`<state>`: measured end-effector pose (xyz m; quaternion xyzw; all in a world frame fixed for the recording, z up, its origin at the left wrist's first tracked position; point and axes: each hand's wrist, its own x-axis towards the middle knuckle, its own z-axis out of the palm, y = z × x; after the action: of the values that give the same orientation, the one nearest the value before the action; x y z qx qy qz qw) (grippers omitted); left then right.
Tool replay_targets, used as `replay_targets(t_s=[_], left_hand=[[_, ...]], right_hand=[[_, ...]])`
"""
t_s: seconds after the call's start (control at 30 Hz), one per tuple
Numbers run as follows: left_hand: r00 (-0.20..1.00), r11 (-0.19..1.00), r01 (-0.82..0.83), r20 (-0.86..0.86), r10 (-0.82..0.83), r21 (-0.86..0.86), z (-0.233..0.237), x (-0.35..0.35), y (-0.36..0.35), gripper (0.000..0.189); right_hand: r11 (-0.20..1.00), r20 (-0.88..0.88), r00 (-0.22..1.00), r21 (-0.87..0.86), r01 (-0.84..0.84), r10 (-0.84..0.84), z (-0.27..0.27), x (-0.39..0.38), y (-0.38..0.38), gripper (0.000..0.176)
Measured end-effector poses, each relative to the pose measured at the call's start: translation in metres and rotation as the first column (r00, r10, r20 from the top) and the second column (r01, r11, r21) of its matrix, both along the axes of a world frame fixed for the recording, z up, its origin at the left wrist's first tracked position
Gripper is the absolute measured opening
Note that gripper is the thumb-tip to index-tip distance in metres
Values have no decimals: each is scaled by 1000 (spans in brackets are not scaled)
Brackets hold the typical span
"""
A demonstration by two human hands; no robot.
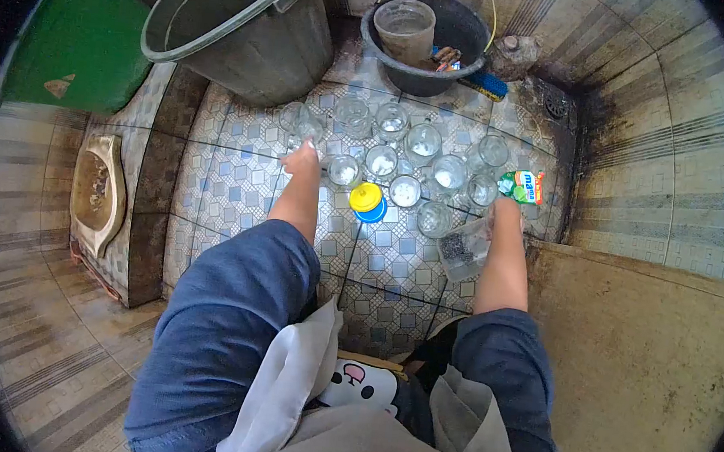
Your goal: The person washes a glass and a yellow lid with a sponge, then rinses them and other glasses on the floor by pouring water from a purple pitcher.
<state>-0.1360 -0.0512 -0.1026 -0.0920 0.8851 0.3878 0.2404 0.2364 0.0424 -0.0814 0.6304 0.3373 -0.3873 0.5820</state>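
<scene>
Head view, from the left: a clear glass stands on the tiled floor just ahead of my left hand, the nearer of my two; whether those fingers pinch it or only touch it, I cannot tell. Between my hands is the other glassware, with a yellow-lidded blue tub on its near side, closer to my left. The clear plastic container lies just left of my right hand, whose fingers are hidden, their state unclear. Just beyond them, a green sachet lies lengthwise left to right.
</scene>
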Motion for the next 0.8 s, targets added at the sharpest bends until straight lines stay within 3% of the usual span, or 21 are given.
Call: replay_targets(t_s=[0.03, 0.07, 0.1, 0.13, 0.17, 0.23, 0.27, 0.3, 0.37, 0.4, 0.43, 0.47, 0.5, 0.53, 0.6, 0.63, 0.67, 0.7, 0.73, 0.77, 0.8], left_hand=[[970, 941, 84, -189, -153, -328, 4, 2, -2, 51], [970, 943, 86, -190, -153, -321, -4, -3, -5, 51], [985, 996, 72, -151, -79, -47, -10, -11, -11, 55], [996, 972, 42, -91, -22, 231, -26, -24, -13, 59], [995, 969, 56, -91, -35, 239, -67, -40, -6, 59], [874, 891, 379, -414, -255, 252, -142, -99, -10, 57], [958, 865, 269, -209, -196, 424, -35, -45, -13, 42], [953, 855, 287, -217, -211, 432, -51, -57, -7, 42], [812, 810, 516, -460, -358, 280, -109, -96, 3, 17], [629, 829, 550, -604, -488, -97, -84, -86, 6, 16], [623, 823, 560, -608, -492, -94, -45, -73, 9, 16], [599, 773, 588, -514, -614, -238, 1, -59, 11, 25], [571, 699, 610, -404, -715, -374, 28, -51, 14, 33], [562, 696, 611, -412, -717, -377, 22, -73, 20, 33], [-83, 90, 851, -301, -950, -517, 5, -146, 48, 45], [-212, -143, 696, -11, -977, -704, 51, -125, 65, 53], [-232, -201, 719, 43, -972, -666, 106, -92, 69, 54], [-253, -256, 738, 96, -963, -625, 147, -62, 72, 55], [-417, -329, 694, 15, -909, -640, 161, -50, 80, 51], [-566, -393, 641, -59, -823, -659, 172, -37, 86, 48], [-441, -271, 640, -55, -896, -719, 207, 4, 80, 43]], right_hand=[[1000, -21, 999, 3, -28, 28, 2, 0, 5, 32], [999, -42, 998, 7, -54, 54, 8, 0, 8, 32], [999, -42, 998, 15, -48, 49, 12, -1, 10, 32], [979, -130, 985, 187, -84, 109, 20, -4, 11, 30], [930, -203, 963, 355, -99, 180, 26, -5, 12, 28], [960, -240, 955, 258, -110, 174, 20, -6, 28, 23], [978, -279, 944, 157, -139, 179, 18, -8, 39, 18], [984, -320, 930, 60, -170, 180, 18, -7, 48, 14], [975, -332, 935, 216, -55, 127, 26, -1, 53, 13], [933, -343, 935, 357, 41, 91, 31, 2, 54, 13], [931, -344, 935, 362, 52, 82, 45, 7, 53, 13], [910, -457, 888, 386, 151, 47, 71, 12, 51, 9], [883, -565, 824, 398, 249, 22, 101, 14, 49, 6], [864, -534, 839, 466, 189, 105, 125, 11, 51, 3], [768, -610, 783, 558, 314, 123, 162, 6, 49, 3], [655, -669, 727, 621, 431, 156, 172, 3, 49, 5], [649, -682, 714, 617, 446, 158, 178, -1, 49, 5], [492, -737, 654, 639, 592, 170, 182, -5, 48, 10], [320, -783, 591, 620, 716, 194, 185, -10, 47, 17], [320, -792, 577, 609, 726, 198, 188, -15, 49, 17], [412, -768, 554, 640, 648, 321, 192, -20, 53, 22]])
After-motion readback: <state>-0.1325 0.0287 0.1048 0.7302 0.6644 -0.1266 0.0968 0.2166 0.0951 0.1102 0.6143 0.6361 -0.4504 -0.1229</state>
